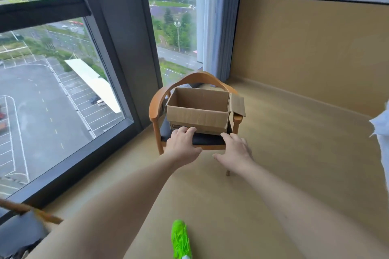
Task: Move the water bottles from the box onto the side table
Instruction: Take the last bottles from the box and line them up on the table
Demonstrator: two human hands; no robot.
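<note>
A tall window (63, 82) fills the left of the frame, and bare tan floor (294, 153) spreads across the right and bottom. At centre, a wooden armchair (156, 107) carries an open cardboard box (197, 115) on its dark seat. No water bottles show; the visible inside of the box looks empty, though its floor is hidden. No side table is in view.

The left hand (183, 143) rests at the box's lower front edge, fingers loosely bent, holding nothing. The right hand (235, 149) is spread wide near the box's front right corner.

Likely risk: a tug could slide the light box off the seat's front edge, or snag its loose right flap (237, 103) on the armrest. Open room lies right and toward the camera; a green shoe (181, 237) sits at the bottom.
</note>
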